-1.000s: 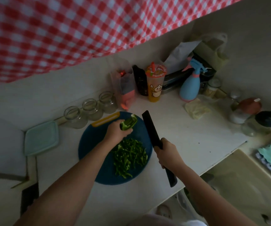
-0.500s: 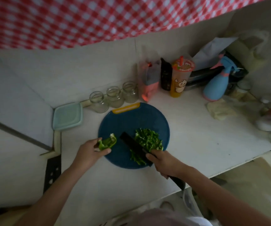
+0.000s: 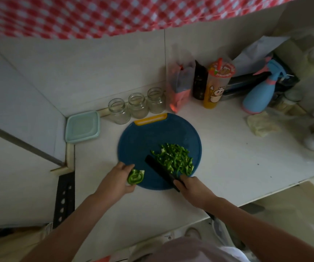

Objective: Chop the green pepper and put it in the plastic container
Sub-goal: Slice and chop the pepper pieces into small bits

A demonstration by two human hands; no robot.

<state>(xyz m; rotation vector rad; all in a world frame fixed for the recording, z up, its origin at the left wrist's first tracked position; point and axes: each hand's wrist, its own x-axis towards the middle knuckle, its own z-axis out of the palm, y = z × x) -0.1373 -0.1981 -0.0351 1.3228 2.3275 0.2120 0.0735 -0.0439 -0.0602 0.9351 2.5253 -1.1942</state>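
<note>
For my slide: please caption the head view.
Left hand holds a green pepper piece; right hand holds a black knife beside chopped pepper on blue cutting board.

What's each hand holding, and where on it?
Left hand pinches the uncut pepper piece by its left end; right hand grips the black knife by its handle.

Cutting board (image 3: 148,137) at centre frame on a counter (image 3: 228,157), chopped pepper (image 3: 173,159) heaped on its lower right part.
The knife (image 3: 158,168) slants just left of the heap, held by the right hand (image 3: 192,186) at the board's lower edge. The left hand (image 3: 114,178) holds a pepper piece (image 3: 135,176) at the lower left rim. A plastic container (image 3: 82,127) lies to the board's upper left, three jars (image 3: 137,105) stand behind the board, and a cup (image 3: 216,86) and spray bottle (image 3: 260,93) stand at upper right.
</note>
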